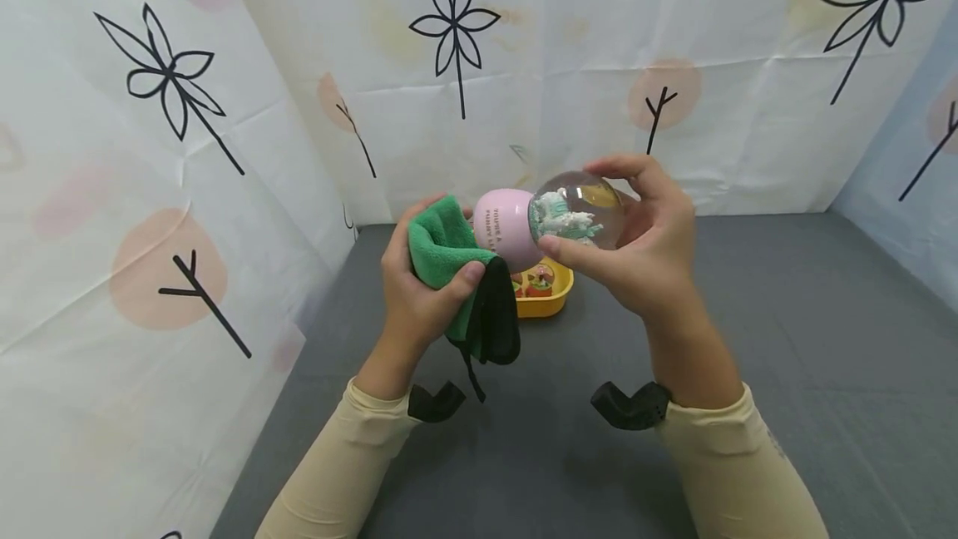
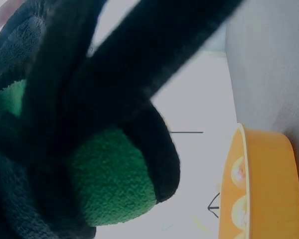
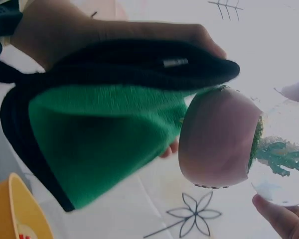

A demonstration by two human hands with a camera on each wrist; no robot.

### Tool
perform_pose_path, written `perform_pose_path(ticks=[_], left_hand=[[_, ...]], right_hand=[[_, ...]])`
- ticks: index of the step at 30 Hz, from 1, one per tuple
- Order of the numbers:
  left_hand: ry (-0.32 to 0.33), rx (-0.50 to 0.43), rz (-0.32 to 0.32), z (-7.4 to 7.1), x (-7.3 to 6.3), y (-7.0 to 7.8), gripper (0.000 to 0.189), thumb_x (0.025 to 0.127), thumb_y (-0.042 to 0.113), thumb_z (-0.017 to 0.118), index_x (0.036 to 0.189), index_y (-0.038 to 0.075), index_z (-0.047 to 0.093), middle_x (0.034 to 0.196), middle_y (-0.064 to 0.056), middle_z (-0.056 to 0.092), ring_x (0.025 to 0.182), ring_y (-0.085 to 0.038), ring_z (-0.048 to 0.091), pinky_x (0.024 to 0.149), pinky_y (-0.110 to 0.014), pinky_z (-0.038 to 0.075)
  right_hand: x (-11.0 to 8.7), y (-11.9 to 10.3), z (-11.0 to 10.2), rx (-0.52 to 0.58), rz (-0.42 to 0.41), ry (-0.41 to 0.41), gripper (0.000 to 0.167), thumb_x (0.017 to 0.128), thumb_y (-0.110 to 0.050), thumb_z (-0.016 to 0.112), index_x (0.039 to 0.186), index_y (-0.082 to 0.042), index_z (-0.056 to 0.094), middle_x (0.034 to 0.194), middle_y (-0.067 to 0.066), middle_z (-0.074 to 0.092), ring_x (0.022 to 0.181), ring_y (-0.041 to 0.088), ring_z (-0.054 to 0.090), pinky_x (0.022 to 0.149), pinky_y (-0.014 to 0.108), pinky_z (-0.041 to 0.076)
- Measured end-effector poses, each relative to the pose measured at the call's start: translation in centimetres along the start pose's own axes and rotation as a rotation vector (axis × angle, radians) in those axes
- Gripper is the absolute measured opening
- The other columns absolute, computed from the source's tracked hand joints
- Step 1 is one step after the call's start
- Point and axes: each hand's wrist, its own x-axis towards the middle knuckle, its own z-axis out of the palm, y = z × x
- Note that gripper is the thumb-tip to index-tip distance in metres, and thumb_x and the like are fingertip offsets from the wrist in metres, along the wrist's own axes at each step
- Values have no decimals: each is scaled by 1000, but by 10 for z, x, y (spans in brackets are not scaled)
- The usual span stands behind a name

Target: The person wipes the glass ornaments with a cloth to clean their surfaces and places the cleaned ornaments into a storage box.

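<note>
My right hand (image 1: 659, 248) grips the clear globe of a snow globe (image 1: 572, 210), thumb below and fingers over the top. Tipped on its side, the snow globe has a pink base (image 1: 503, 227) with small lettering, pointing left, and white and teal figures inside the glass. A green cloth (image 1: 441, 244) with black edging is held in my left hand (image 1: 419, 298), thumb across its front, right against the pink base. In the left wrist view the cloth (image 2: 112, 179) fills much of the picture. The right wrist view shows the cloth (image 3: 104, 134) meeting the base (image 3: 219, 139).
Behind the hands, a yellow tray (image 1: 550, 304) with small colourful pieces stands on the grey table (image 1: 808, 356). White sheets printed with flowers and twigs (image 1: 554, 40) hang at the back and sides. Black wrist mounts (image 1: 632, 406) sit at both cuffs.
</note>
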Motion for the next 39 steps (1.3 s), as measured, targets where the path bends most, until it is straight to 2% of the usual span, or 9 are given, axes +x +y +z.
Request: perform_pose_path(ticks=[3,8,12,17,27,30,33,37,39], left_hand=[[-2,51,-8,0,-2,0,92,83,68,78,140,-2,60,122,-17,71,100,-23,70,84,-28,63],[-16,64,-2,3,-3,1,93,85,71,75,140,-2,60,123,-17,69,92,-21,67,78,-27,62],[-18,62,24,3,-4,0,87,89,67,73,140,-3,61,120,-18,69,88,-19,66,74,-25,62],[-9,42,55,4,-3,-1,79,93,60,73,140,-2,62,118,-21,71,90,-19,68,75,-25,62],[9,14,91,5,-2,2,70,98,50,72,143,-3,60,128,-21,73,102,-22,72,84,-28,63],[17,1,91,5,-2,2,68,99,46,72,142,-5,59,129,-22,73,105,-22,73,87,-27,63],[22,-2,84,5,-3,2,67,100,45,71,143,-6,59,129,-22,73,107,-22,73,88,-28,63],[31,15,79,5,-3,0,63,101,42,71,144,-3,60,130,-20,73,107,-23,72,89,-29,63],[41,32,83,4,-3,-1,63,100,43,71,144,-1,60,130,-19,73,106,-23,73,88,-28,63]], right_hand=[[-3,-2,5,-22,-40,-50,78,56,31,85,126,15,58,122,19,62,99,32,75,78,38,68],[-7,-1,13,-40,-38,-123,82,55,28,89,128,15,55,122,17,65,102,31,74,73,40,68],[-9,2,18,-56,-22,-145,82,56,26,90,129,13,55,120,15,66,101,29,74,71,39,68],[-10,2,20,-76,-37,-152,83,56,25,91,129,11,55,119,14,66,101,28,73,70,36,67],[-10,2,20,-114,-191,-233,91,51,21,97,132,13,57,127,24,64,103,29,71,77,32,66],[-12,2,21,-169,-219,-244,90,53,17,98,134,13,58,130,23,66,106,26,70,80,32,66],[-13,3,22,-269,-251,-238,87,58,10,100,136,10,61,132,20,69,109,23,71,80,29,66],[-12,5,21,-438,-289,-226,84,64,-3,101,139,3,64,130,15,73,103,16,70,74,21,64],[-11,6,19,-484,-295,-234,83,66,-6,101,141,0,64,132,14,73,101,14,69,69,19,62]])
